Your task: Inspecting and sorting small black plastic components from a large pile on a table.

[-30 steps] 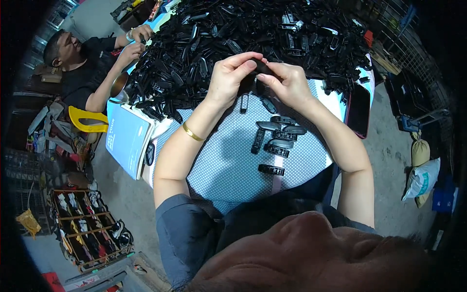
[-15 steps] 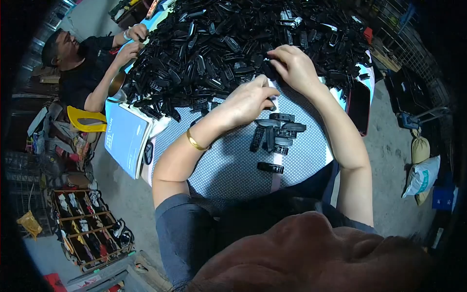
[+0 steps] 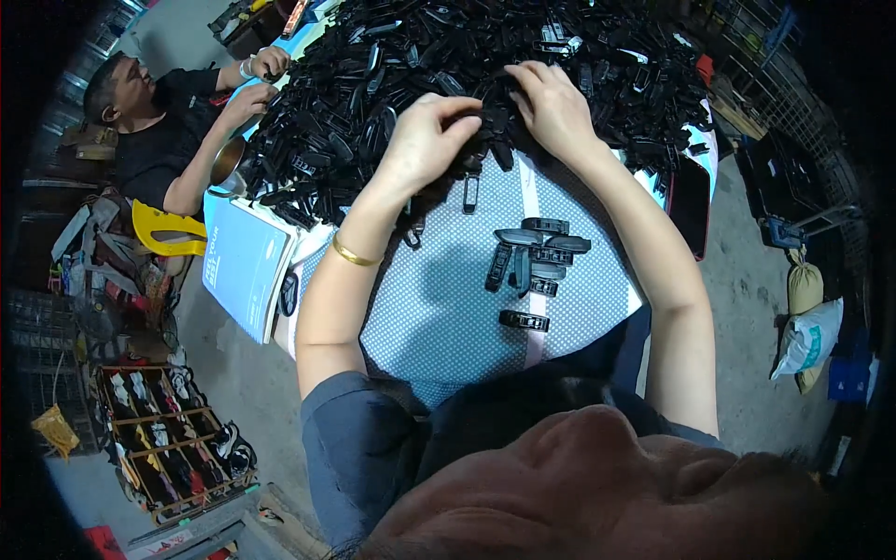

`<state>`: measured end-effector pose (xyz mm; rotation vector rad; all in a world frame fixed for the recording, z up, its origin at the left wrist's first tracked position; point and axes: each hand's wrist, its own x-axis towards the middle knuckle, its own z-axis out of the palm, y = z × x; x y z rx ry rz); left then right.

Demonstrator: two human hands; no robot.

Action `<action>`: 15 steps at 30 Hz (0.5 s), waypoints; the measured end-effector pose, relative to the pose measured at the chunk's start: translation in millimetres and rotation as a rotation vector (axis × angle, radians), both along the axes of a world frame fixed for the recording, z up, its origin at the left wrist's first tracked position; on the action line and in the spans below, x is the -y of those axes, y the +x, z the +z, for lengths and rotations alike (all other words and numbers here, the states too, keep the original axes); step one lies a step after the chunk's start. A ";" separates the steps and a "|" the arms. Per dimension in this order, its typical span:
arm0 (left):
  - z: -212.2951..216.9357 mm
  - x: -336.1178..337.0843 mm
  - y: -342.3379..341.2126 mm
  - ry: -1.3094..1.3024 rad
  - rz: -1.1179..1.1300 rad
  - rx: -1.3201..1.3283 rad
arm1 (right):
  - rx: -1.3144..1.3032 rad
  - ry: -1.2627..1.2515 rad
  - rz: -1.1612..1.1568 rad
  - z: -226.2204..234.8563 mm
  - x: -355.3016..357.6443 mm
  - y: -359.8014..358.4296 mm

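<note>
A large heap of black plastic clip-like parts (image 3: pixel 355 121) covers the far side of the table. My left hand (image 3: pixel 422 147) is over the heap's near edge, thumb and forefinger apart, with no part visibly held. Just to its right, my right hand (image 3: pixel 553 110) reaches into the heap, its fingers bent and its thumb apart from them. Dark parts lie around both sets of fingertips. Closer to me, a small cluster of black parts (image 3: pixel 539 257) rests on the patterned tabletop (image 3: pixel 439 303). One separate black part (image 3: pixel 525 321) lies nearer still.
A blue-covered book (image 3: pixel 245 271) lies at the table's left edge, near a metal cup (image 3: pixel 227 163) and a yellow plastic object (image 3: pixel 166 230). At the right edge is a dark phone-like slab (image 3: pixel 689 205). Another person (image 3: pixel 154 140) works at the heap's left side.
My left hand has moved away from the cluster, up and left onto the heap's edge. My right hand has shifted slightly farther into the heap.
</note>
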<state>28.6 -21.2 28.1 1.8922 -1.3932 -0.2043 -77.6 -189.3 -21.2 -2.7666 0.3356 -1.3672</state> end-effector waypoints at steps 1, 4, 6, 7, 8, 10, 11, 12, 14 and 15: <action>-0.5 0.4 6.3 -0.098 -0.026 -0.031 | 0.003 -0.002 0.004 1.9 3.1 5.5; 2.2 -0.9 11.3 -0.050 0.016 -0.254 | -0.114 -0.175 -0.136 11.3 8.1 20.2; 4.2 1.7 8.7 0.013 0.028 -0.479 | -0.315 -0.171 -0.169 14.6 13.9 27.1; 2.1 1.8 10.0 0.009 0.034 -0.477 | -0.514 -0.167 -0.198 16.2 14.1 30.6; -2.6 3.0 12.2 -0.043 -0.013 -0.624 | -0.443 -0.186 -0.174 16.8 12.8 30.7; -2.9 3.4 12.9 -0.087 -0.078 -0.865 | -0.349 -0.097 -0.141 12.3 13.7 27.0; -3.5 3.6 13.3 -0.092 -0.077 -0.865 | -0.257 -0.004 -0.111 11.0 14.1 24.2; -4.9 4.2 13.7 -0.106 -0.110 -0.909 | -0.131 0.143 -0.022 10.8 14.9 19.8; -7.5 4.6 12.4 -0.125 -0.129 -0.976 | -0.098 0.383 0.064 28.7 -1.7 4.6; -8.3 4.4 11.8 -0.129 -0.125 -0.977 | -0.131 0.592 0.123 33.1 -5.9 0.0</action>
